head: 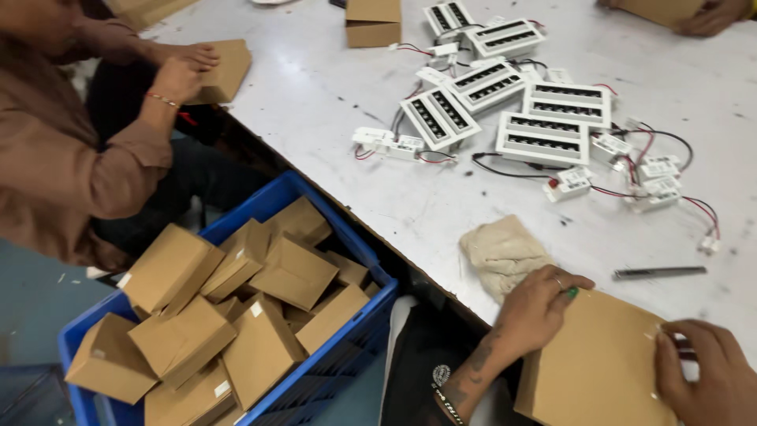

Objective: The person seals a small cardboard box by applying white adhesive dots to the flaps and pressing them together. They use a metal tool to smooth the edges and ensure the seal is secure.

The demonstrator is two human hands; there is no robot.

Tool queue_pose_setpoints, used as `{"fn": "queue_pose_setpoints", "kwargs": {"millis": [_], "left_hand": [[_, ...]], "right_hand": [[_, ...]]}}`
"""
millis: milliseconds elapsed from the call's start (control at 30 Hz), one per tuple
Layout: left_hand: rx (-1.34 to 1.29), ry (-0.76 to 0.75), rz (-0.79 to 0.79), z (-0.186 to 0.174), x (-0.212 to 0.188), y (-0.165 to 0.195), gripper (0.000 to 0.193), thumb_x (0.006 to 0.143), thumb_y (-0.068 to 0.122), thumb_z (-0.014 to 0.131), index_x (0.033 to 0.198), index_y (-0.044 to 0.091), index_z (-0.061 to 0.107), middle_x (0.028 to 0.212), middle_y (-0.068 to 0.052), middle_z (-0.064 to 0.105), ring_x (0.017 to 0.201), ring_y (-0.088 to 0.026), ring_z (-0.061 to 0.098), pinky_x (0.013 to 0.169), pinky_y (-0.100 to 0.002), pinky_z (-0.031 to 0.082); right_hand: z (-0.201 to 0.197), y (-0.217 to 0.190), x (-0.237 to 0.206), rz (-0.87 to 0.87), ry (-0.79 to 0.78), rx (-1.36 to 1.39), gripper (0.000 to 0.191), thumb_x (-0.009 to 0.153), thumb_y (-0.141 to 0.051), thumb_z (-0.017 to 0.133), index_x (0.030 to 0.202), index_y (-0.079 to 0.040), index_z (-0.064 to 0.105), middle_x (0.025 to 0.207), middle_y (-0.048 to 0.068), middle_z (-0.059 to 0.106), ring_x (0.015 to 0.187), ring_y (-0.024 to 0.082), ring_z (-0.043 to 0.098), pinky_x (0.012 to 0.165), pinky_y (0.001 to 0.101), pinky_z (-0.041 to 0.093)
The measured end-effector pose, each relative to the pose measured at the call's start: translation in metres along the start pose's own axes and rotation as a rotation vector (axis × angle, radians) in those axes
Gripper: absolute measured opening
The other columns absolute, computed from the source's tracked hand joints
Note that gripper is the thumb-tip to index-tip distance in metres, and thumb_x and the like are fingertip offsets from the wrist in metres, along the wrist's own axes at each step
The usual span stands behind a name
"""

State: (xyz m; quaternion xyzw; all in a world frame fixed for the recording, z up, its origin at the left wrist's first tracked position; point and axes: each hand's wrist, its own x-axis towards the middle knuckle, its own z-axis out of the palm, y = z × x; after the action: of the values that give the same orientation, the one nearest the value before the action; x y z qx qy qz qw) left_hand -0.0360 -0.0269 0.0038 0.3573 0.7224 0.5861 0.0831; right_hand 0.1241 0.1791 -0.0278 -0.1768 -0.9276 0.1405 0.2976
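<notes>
Head view: cardboard box [597,363] lies between left hand [538,308] and right hand [704,369].

The light is even and soft from above, with faint glare on the white counter [331,87]. Shadows are weak. The picture is a little blurred, most at the edges.

six white slotted light fixtures [542,139] lying on the table [331,87], roughly a dozen brown cardboard boxes [293,272] piling in one blue crate [359,331], four more boxes sitting or being held around the table, one beige cloth [502,254], one dark pen-like tool [659,272]
</notes>
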Motion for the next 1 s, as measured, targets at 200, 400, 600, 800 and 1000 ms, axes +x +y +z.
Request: {"fn": "queue_pose_setpoints", "kwargs": {"millis": [200,400,600,800,1000], "left_hand": [[-0.008,-0.033,-0.018,0.000,-0.001,0.004,0.027,0.104,0.012,0.054,0.125,0.014,0.072,0.110,-0.012,0.063,0.110,-0.031,0.063,0.099,-0.040,0.051],[-0.043,0.020,0.064,0.002,0.004,-0.014,0.024,0.101,0.012,0.057,0.120,0.010,0.071,0.120,-0.013,0.066,0.119,-0.032,0.061,0.105,-0.043,0.047],[-0.142,-0.014,0.060,0.001,0.008,-0.009,0.028,0.093,0.005,0.057,0.118,0.005,0.069,0.116,-0.014,0.068,0.112,-0.032,0.065,0.098,-0.040,0.050],[-0.085,-0.068,-0.066,-0.007,0.013,0.018,0.033,0.093,0.002,0.053,0.119,0.007,0.072,0.115,-0.011,0.071,0.108,-0.028,0.068,0.095,-0.036,0.051],[-0.062,-0.078,-0.090,-0.007,0.015,0.018,0.034,0.092,0.003,0.053,0.120,0.008,0.073,0.111,-0.010,0.071,0.104,-0.027,0.070,0.092,-0.036,0.052]], "right_hand": [[0.019,0.026,-0.009,-0.010,0.052,-0.100,0.015,0.093,-0.006,0.078,0.108,-0.004,0.079,0.109,0.018,0.073,0.081,0.024,0.075,0.066,0.0299,0.059],[-0.011,0.008,0.016,0.054,-0.130,0.001,0.020,0.087,-0.011,0.076,0.107,-0.011,0.078,0.109,0.005,0.074,0.083,0.018,0.076,0.071,0.0272,0.060],[-0.049,-0.040,0.054,-0.077,-0.386,-0.166,0.011,0.077,-0.001,0.065,0.086,-0.004,0.068,0.100,0.014,0.068,0.077,0.036,0.069,0.069,0.0448,0.056],[-0.064,-0.073,0.070,-0.247,-0.486,-0.409,0.011,0.072,-0.002,0.066,0.083,0.000,0.064,0.096,0.012,0.059,0.084,0.028,0.066,0.064,0.0389,0.056],[-0.063,-0.072,0.070,-0.343,-0.505,-0.516,0.009,0.075,-0.002,0.065,0.082,0.001,0.062,0.098,0.011,0.056,0.085,0.024,0.063,0.067,0.0360,0.054]]}}
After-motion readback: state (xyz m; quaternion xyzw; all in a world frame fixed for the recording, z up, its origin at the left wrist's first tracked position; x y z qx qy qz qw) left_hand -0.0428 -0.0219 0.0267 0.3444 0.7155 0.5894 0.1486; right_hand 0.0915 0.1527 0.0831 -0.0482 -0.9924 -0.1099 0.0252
